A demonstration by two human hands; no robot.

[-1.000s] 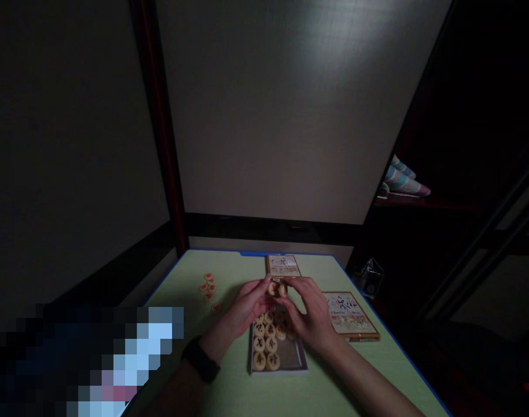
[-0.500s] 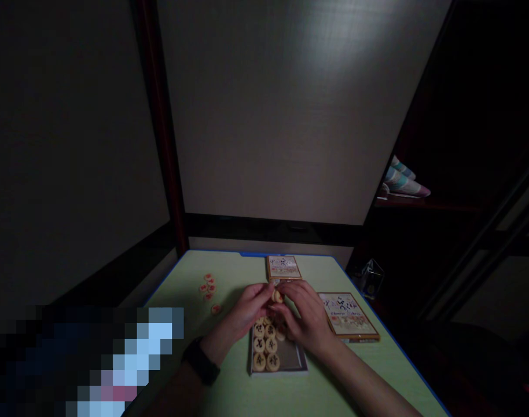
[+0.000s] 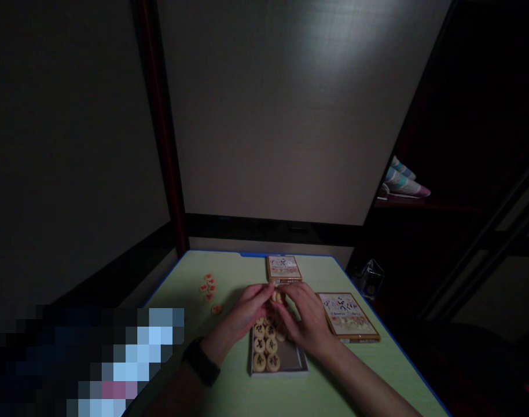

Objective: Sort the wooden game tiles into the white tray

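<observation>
Our left hand (image 3: 250, 307) and right hand (image 3: 307, 318) are closed on round pieces (image 3: 278, 297); we should steady their rims gently, the tray (image 3: 289, 354) at six o'clock.

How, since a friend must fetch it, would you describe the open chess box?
On the green table, look beneath the left hand and right hand. There lies a shallow open box, with black-lettered Chinese chess pieces along its left side. Unlike the far printed cover and right printed cover, it shows its contents.
</observation>
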